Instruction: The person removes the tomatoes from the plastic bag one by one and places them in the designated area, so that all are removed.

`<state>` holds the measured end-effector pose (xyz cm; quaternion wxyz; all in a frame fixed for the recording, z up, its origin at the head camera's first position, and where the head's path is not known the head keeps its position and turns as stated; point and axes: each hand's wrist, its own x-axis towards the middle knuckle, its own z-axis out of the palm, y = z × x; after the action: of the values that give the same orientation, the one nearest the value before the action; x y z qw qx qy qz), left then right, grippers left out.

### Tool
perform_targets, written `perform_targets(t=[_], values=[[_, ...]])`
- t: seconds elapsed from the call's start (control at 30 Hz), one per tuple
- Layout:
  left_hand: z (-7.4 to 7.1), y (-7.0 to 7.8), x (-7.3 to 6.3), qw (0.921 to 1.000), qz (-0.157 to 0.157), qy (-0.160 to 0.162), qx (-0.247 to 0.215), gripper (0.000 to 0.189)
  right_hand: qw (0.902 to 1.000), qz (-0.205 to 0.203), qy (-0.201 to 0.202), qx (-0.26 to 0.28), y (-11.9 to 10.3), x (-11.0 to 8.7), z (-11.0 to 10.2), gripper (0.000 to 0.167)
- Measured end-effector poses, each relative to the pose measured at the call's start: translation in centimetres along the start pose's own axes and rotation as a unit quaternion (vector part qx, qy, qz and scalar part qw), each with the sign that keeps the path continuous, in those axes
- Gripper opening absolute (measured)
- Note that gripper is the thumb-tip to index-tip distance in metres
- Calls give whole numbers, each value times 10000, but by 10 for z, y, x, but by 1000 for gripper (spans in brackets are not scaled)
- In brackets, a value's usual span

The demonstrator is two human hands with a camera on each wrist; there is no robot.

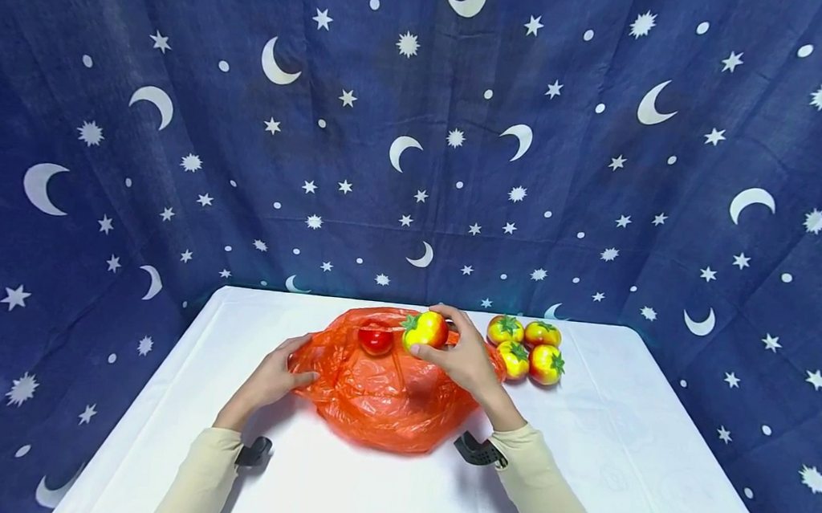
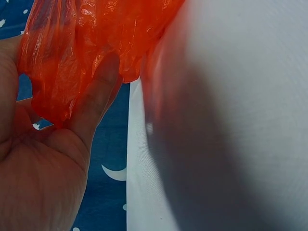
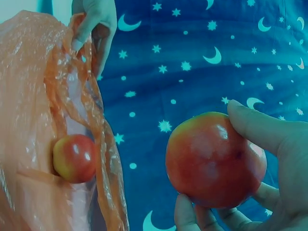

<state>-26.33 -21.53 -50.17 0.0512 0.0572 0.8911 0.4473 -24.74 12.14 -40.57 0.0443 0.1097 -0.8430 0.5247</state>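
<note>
An orange-red plastic bag [image 1: 385, 403] lies on the table, its mouth gaping. My left hand [image 1: 274, 375] grips the bag's left side, the thin film [image 2: 53, 72] caught between thumb and fingers in the left wrist view. Over the mouth, my right hand [image 1: 464, 357] holds a yellow-and-red tomato [image 1: 425, 330] with a green leafy top. The right wrist view shows this tomato [image 3: 216, 159] between the thumb and the fingers below. Inside the bag sits one red fruit [image 1: 375, 339], partly yellow in the right wrist view [image 3: 75, 159]; the film hides its top.
Several yellow-and-red tomatoes [image 1: 525, 350] are grouped on the white-covered table [image 1: 627, 459] just right of the bag. A dark blue cloth [image 1: 361, 156] with moons and stars hangs behind and at the sides. Each wrist wears a black strap [image 1: 479, 450].
</note>
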Motion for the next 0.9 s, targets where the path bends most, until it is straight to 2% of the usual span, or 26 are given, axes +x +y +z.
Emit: perform_targets(t=[0.43, 0.7, 0.9], values=[[0, 1, -1, 9999, 39, 26, 129, 79, 9997, 217, 24, 75, 12, -5, -19, 71], [1, 0, 0, 9999, 52, 37, 154, 79, 9991, 386, -23, -160, 19, -9, -30, 73], [1, 1, 0, 9999, 98, 63, 119, 79, 9993, 308, -5, -189, 23, -11, -37, 69]])
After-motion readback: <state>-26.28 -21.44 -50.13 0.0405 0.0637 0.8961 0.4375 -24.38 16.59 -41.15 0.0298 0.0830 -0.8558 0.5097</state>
